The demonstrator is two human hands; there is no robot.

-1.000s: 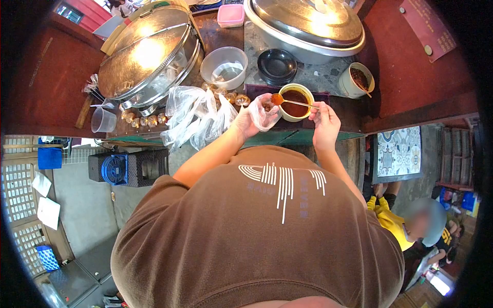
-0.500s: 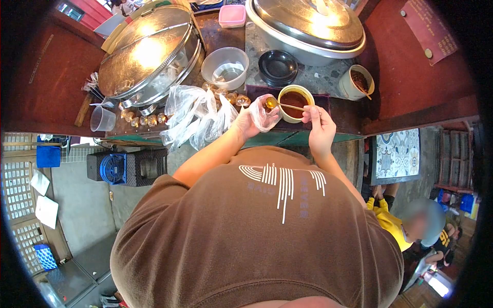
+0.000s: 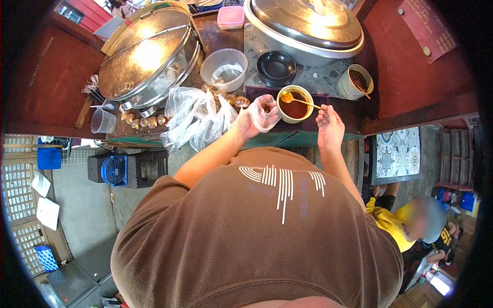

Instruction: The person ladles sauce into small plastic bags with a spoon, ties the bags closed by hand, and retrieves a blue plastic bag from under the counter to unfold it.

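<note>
My left hand [image 3: 249, 123] holds a clear plastic bag [image 3: 266, 119] open, with a little dark sauce visible inside. Just right of the bag stands a pale round tub [image 3: 294, 119] of dark red-brown sauce [image 3: 298, 109]. My right hand [image 3: 330, 121] grips the handle end of a gold spoon [image 3: 288, 97], whose sauce-coated bowl is over the tub. Left of my left hand lie loose clear plastic bags [image 3: 191, 110] and several small tied bags [image 3: 152, 122] with brown contents. Black plates [image 3: 276, 66] are stacked behind the tub.
A large lidded steel pot [image 3: 144, 56] stands at the left, a lidded basin [image 3: 313, 31] at the back right. Around them are a clear round container [image 3: 224, 66], a pink-lidded box [image 3: 230, 17] and a second tub [image 3: 355, 82]. A person in yellow [image 3: 393, 226] is at the right.
The spoon dipped from beside the bag's mouth into it, then moved right, back over the sauce tub. My right hand shifted right with it; my left hand and the bag stayed nearly still.
</note>
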